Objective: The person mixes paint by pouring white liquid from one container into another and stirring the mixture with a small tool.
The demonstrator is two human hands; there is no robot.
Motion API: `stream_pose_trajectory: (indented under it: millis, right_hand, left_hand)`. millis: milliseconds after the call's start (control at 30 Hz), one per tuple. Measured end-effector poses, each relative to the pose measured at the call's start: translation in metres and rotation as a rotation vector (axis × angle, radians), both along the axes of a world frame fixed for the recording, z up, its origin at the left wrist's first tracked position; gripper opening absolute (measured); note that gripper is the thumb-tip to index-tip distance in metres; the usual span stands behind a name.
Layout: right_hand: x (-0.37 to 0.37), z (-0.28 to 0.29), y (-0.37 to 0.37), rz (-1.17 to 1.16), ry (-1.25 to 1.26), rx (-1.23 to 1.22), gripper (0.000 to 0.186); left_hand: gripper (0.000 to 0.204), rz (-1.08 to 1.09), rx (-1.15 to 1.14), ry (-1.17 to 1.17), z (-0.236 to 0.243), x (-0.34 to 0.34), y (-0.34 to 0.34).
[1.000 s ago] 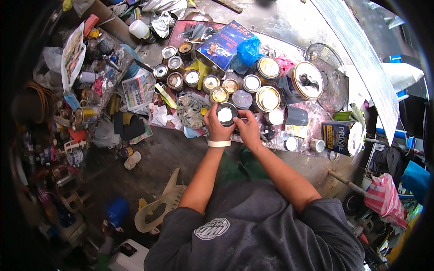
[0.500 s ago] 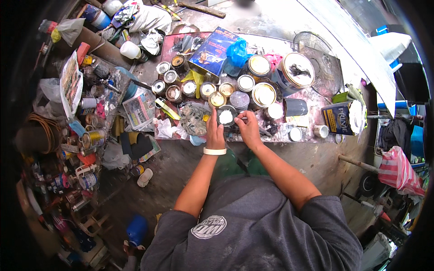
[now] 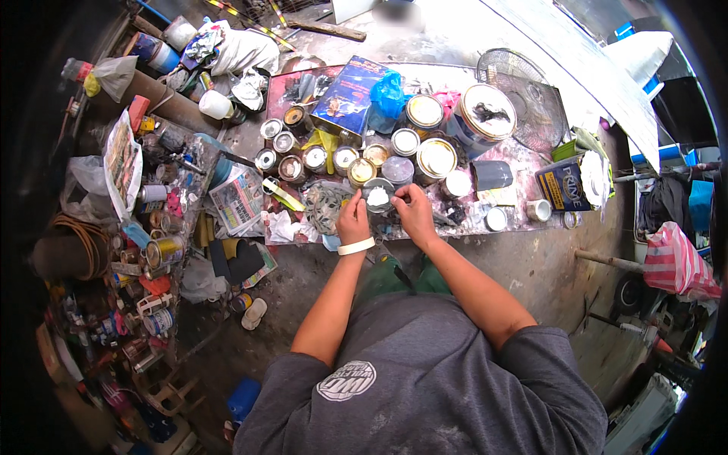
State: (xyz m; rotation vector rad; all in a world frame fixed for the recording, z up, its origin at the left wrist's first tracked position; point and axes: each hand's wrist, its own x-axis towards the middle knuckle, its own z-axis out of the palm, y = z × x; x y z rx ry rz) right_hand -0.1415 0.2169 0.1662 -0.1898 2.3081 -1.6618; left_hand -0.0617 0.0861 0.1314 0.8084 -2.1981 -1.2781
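A dark round lid-like piece with a white patch in its middle (image 3: 378,197) is between my hands at the table's near edge. I cannot tell whether it is a loose lid or the top of a can. My left hand (image 3: 353,220), with a pale wristband, has its fingers closed at the left rim. My right hand (image 3: 416,217) pinches the right rim between thumb and fingers. Just beyond are an open can with a yellowish inside (image 3: 361,169) and a can with a greyish top (image 3: 398,170). Left of my left hand lies a patterned cloth (image 3: 324,206).
Several paint cans crowd the table (image 3: 470,231), with a large white-topped bucket (image 3: 487,112) at the back. A blue box (image 3: 350,95), a blue plastic bag (image 3: 387,94) and a wire fan guard (image 3: 537,114) stand farther off. A rectangular tin (image 3: 563,187) is at the right. Newspaper (image 3: 237,199) lies at the left.
My left hand's fingers were straighter along the piece's side; now they are bent at its rim. My right hand stays at the other rim. The whole view has shifted slightly.
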Motion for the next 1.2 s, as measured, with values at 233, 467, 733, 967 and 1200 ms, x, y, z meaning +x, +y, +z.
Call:
stream_pose_trajectory:
  millis: [233, 467, 733, 967, 1200]
  right_hand:
    - [0.000, -0.001, 0.001, 0.019, 0.043, 0.053, 0.014]
    - [-0.001, 0.001, 0.001, 0.065, 0.144, 0.081, 0.011]
    - [-0.001, 0.006, 0.004, 0.095, 0.146, 0.080, 0.010]
    - [-0.002, 0.013, 0.007, 0.159, 0.269, 0.064, 0.011]
    - [-0.005, 0.016, 0.010, 0.197, 0.308, 0.103, 0.011]
  left_hand:
    - [0.019, 0.024, 0.070, 0.009, 0.002, -0.006, -0.008]
    - [0.014, 0.055, -0.013, -0.015, 0.005, -0.012, -0.011]
    - [0.012, 0.036, -0.052, -0.066, 0.023, -0.014, -0.006]
    - [0.010, -0.001, -0.172, -0.012, 0.019, -0.011, -0.010]
    - [0.011, 0.019, -0.157, 0.017, 0.025, -0.010, -0.005]
